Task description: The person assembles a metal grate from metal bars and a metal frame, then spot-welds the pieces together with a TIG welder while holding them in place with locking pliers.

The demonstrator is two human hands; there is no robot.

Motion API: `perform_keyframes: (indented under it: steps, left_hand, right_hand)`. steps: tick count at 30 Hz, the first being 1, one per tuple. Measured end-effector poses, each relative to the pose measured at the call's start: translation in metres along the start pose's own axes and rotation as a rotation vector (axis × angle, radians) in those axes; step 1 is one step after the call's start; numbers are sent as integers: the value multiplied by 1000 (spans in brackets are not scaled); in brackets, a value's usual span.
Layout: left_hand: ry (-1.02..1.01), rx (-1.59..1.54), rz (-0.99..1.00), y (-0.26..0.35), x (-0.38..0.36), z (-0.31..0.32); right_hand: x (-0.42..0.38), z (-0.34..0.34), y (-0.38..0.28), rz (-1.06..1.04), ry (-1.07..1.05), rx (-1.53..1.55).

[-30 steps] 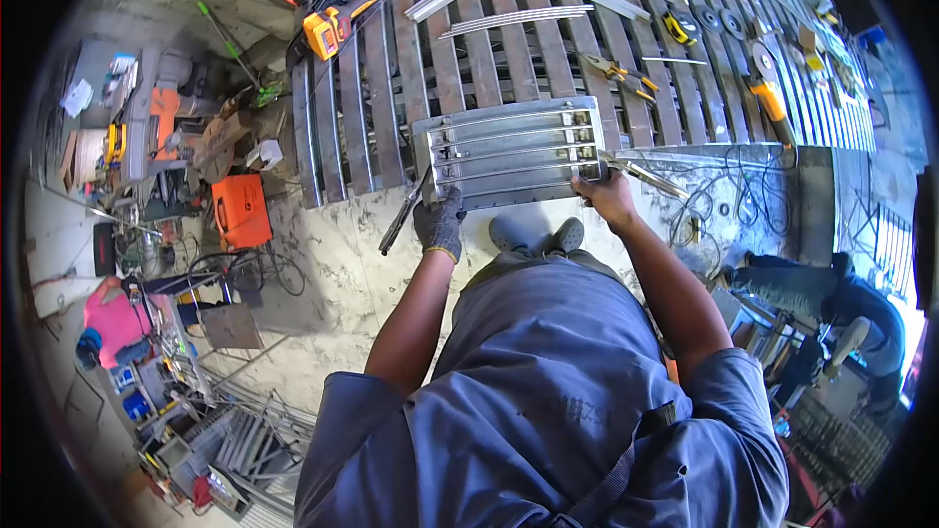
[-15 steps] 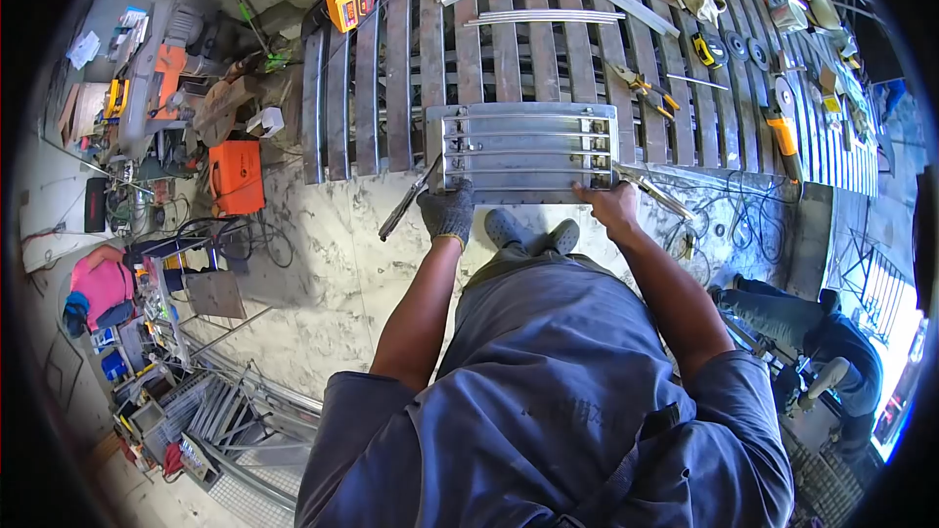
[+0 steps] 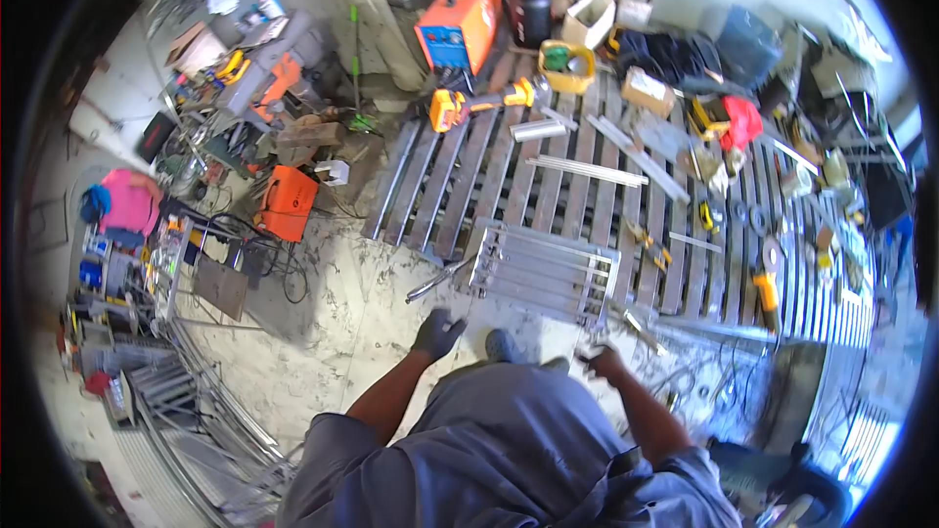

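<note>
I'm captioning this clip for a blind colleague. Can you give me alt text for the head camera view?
Seen from above, a person in a blue shirt holds a gloved left hand and bare right hand just short of a metal grille frame lying on a slatted steel workbench strewn with tools. An orange welder stands behind it.

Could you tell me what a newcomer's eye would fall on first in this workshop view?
Probably the barred metal frame lying at the near edge of the slatted steel table, just beyond the gloved left hand and bare right hand. Next, the orange welder at the table's far end and the orange case on the floor.
</note>
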State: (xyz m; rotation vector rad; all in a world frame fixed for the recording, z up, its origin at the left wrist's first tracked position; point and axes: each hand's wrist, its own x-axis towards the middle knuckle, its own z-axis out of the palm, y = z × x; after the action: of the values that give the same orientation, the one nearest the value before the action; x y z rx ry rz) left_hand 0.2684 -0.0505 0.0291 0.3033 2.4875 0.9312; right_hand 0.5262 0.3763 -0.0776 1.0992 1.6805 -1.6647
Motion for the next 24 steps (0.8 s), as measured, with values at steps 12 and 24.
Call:
perform_keyframes:
  steps: [12, 24]
  left_hand:
    - [-654, 500, -715, -239, -206, -18]
    - [-103, 287, -321, -403, -141, -133]
  right_hand:
    - [-7, 24, 92, 334, -377, -1211]
    - [-20, 286, -147, 362, -507, -1512]
